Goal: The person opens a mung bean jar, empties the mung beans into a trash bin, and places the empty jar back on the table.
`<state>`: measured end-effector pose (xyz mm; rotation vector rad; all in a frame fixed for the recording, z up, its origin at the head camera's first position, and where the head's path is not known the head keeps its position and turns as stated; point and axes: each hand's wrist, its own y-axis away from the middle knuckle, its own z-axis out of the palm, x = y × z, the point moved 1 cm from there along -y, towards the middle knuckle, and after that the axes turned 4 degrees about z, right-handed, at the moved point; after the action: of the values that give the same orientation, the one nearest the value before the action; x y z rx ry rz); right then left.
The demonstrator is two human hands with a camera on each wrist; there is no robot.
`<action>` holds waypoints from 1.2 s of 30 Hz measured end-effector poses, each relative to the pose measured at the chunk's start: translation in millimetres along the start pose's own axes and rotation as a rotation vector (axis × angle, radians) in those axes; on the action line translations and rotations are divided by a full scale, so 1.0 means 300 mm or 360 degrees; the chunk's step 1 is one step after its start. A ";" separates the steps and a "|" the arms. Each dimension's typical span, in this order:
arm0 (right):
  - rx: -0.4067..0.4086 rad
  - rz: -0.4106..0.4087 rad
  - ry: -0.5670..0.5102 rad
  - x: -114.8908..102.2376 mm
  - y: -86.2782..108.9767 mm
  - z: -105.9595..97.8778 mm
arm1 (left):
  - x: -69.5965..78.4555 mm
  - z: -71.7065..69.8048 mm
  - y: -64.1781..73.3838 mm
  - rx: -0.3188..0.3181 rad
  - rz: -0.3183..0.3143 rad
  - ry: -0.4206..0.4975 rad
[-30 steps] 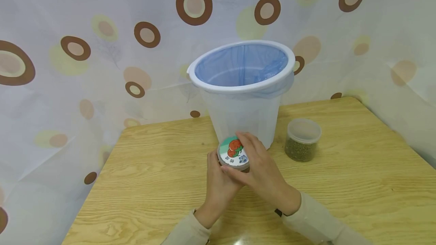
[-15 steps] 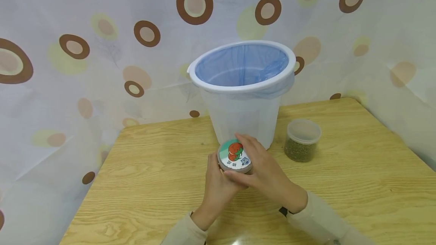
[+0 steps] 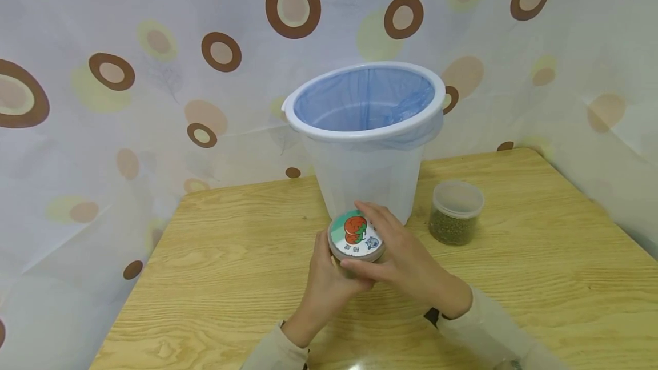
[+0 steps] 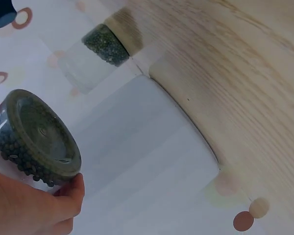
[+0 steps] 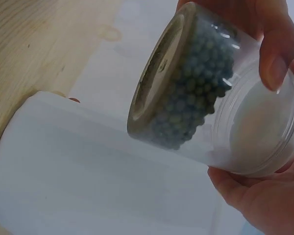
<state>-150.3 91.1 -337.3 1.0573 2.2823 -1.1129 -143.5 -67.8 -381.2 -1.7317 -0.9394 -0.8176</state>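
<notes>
Both hands hold a clear round plastic jar (image 5: 201, 83) above the table, in front of the bin. Small green beans lie in its bottom, seen through the wall in both wrist views. Its lid (image 3: 354, 232) carries a white and green label with red fruit and faces up in the head view. The left hand (image 3: 329, 287) grips the jar's body from the left and below. Fingers and thumb of the right hand (image 3: 406, 264) curl round the lid's edge from the right. The lid appears seated on the jar.
Behind the hands stands a translucent white bin (image 3: 367, 173) with a blue liner. A second jar (image 3: 454, 228), partly filled with green beans, stands to its right on the wooden table (image 3: 231, 261). A patterned sheet (image 3: 247, 101) hangs behind.
The lid's label has turned slightly counterclockwise in the head view, and the jar has shifted a little downward. The right wrist has moved a little to the right. The bin and second jar stay put.
</notes>
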 end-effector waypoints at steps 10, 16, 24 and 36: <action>-0.0076 -0.0026 -0.0145 0.003 -0.009 -0.036 | 0.018 -0.011 0.003 -0.0097 0.0007 0.0240; -0.0020 -0.0053 -0.0120 -0.002 -0.010 -0.035 | 0.034 -0.004 0.005 -0.0058 -0.0029 0.0273; 0.0357 -0.0050 0.0032 -0.037 -0.001 -0.013 | 0.057 0.012 0.001 0.0213 -0.0013 0.0092; 0.0592 0.0056 0.0270 -0.081 0.004 0.038 | 0.065 0.034 -0.014 0.0550 0.0343 -0.0631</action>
<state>-133.6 71.2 -329.9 1.3709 2.2214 -1.5259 -136.7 -52.8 -366.1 -1.6760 -1.0584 -0.1562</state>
